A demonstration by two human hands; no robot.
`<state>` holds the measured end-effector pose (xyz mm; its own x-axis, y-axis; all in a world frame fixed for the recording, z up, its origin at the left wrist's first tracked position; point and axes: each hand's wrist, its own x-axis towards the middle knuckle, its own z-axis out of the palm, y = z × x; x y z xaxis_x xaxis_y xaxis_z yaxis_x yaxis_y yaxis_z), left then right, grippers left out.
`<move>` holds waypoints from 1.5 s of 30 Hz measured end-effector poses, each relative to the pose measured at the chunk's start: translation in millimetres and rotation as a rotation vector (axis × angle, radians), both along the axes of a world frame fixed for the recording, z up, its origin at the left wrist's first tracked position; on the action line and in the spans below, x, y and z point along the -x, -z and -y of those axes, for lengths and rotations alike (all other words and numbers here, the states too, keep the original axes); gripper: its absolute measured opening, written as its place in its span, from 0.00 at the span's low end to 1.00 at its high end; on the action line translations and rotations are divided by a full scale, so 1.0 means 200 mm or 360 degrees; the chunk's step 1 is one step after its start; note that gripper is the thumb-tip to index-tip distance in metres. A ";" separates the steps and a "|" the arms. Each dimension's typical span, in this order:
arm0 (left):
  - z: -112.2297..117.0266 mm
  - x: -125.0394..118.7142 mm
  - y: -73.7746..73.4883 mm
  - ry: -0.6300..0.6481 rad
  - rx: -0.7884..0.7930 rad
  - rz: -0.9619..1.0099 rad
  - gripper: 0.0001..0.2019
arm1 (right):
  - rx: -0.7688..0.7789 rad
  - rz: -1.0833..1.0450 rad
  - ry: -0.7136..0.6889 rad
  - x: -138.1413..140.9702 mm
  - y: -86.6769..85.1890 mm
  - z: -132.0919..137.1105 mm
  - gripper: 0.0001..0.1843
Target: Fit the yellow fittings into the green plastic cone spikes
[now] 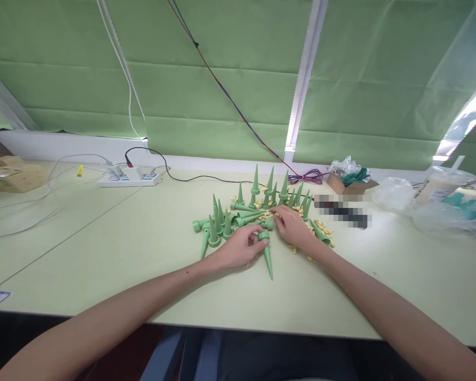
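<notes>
My left hand [241,246] grips a green plastic spike [267,259] near its capped wide end, and the spike's point slants down toward me. Beside it, my right hand [292,225] reaches into the pile, its fingertips drawn together among small yellow plastic pieces [324,228]. Whatever is between those fingertips is too small to make out. Around both hands are several more green spikes: some stand upright on their caps, such as a tall spike [256,180] at the back, and others lie flat, such as a spike [319,232] to the right.
A white power strip [130,179] with plugs and cables sits at the back left. Behind the pile lies a coiled red and blue wire [311,176]. Toward the right are a small cardboard box [351,185], plastic bags [394,193] and a cup [440,185].
</notes>
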<state>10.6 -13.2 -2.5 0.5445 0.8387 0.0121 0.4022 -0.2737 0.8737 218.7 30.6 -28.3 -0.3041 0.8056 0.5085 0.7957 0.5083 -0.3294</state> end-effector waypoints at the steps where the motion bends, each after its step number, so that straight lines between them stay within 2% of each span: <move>1: 0.00 0.00 0.00 0.0009 0.0015 0.0002 0.16 | 0.0011 0.0025 -0.0035 0.00 0.00 -0.01 0.17; 4: 0.00 0.00 0.01 0.0048 0.0044 -0.0004 0.15 | 0.0046 0.0093 -0.0103 0.00 0.01 -0.02 0.21; 8: 0.00 0.00 -0.02 0.0068 -0.0068 -0.0066 0.17 | 0.0069 0.0126 -0.0141 0.00 0.01 -0.01 0.20; 13: 0.00 -0.01 -0.04 0.0104 -0.0237 -0.0183 0.16 | 0.0093 0.0151 -0.0097 0.00 0.00 -0.01 0.19; 18: -0.01 0.01 -0.02 0.0089 -0.0376 -0.0226 0.15 | 0.0096 0.0235 -0.0021 0.01 -0.03 0.01 0.17; 26: 0.00 0.01 0.00 0.0033 -0.0442 -0.0206 0.18 | 0.0121 0.0335 0.0060 0.01 -0.03 0.03 0.20; 33: 0.00 0.01 -0.01 0.0015 -0.0480 -0.0213 0.19 | 0.0169 0.0354 0.0074 0.01 -0.04 0.03 0.18; 45: 0.01 0.01 -0.01 -0.0027 -0.0515 -0.0243 0.19 | 0.0215 0.0401 0.0262 0.02 -0.05 0.04 0.13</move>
